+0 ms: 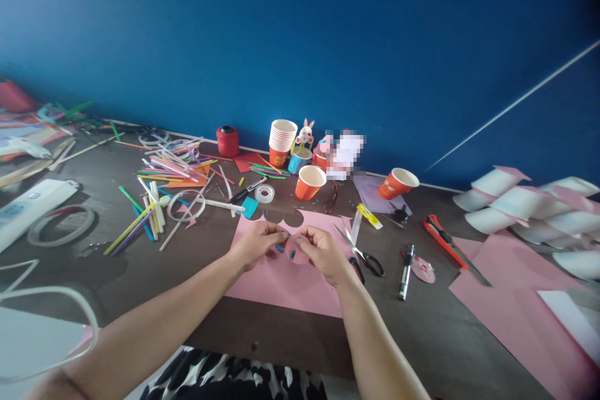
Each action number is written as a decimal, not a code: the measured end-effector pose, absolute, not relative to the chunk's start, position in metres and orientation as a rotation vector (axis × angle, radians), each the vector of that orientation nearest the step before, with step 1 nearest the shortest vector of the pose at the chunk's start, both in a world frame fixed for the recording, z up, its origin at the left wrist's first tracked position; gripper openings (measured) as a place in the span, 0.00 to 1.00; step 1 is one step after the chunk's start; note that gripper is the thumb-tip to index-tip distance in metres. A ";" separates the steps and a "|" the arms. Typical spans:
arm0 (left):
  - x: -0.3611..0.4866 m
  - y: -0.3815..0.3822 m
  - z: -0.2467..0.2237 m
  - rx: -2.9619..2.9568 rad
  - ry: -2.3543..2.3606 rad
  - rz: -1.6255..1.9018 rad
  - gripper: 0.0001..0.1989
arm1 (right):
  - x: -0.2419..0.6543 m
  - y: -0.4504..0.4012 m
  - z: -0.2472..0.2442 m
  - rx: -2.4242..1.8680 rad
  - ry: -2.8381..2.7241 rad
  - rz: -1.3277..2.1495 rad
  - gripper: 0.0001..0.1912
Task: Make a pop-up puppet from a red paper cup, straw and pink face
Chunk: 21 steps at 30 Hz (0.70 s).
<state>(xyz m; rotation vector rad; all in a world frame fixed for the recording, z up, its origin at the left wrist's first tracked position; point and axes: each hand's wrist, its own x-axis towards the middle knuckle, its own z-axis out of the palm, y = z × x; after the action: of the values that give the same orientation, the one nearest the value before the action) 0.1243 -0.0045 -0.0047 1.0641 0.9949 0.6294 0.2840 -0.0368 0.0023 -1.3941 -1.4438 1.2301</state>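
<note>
Pink cutout (300, 255) | hands (255, 244) pinch its edge | scissors (360, 254) beside right hand (324, 252) | cup (310, 186) well apart

No text legible in this view. Yellowish print on the red-orange cup (391, 184) standing off to the right, too small to make out. Same for the lone front cup (309, 185) and the cup stack (280, 145) behind it, print low on the outside (letters or just pattern, can't tell). Yellow packet (369, 216): some marking, blurred. Long white case (40, 209), far left: faint bluish marks, unreadable. White item (345, 155) near the wall: pixelated, unreadable.
</note>
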 end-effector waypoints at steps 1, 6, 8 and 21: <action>0.124 -0.005 -0.005 1.065 0.998 0.631 0.11 | 0.284 -0.037 0.002 -1.392 -1.443 1.229 0.05; 0.125 -0.004 -0.005 1.070 0.987 0.631 0.12 | 0.283 -0.038 0.003 -1.382 -1.439 1.261 0.06; 0.125 -0.004 -0.005 1.080 0.985 0.629 0.13 | 0.282 -0.039 0.003 -1.370 -1.428 1.285 0.07; 0.125 -0.003 -0.013 1.242 0.993 0.692 0.08 | 0.280 -0.038 -0.005 -1.368 -1.517 1.174 0.09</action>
<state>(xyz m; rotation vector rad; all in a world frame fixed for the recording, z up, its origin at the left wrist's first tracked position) 0.1252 -0.0028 -0.0132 1.2421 0.9934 0.6919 0.2798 -0.0383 -0.0053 -1.3680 -1.5169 1.1737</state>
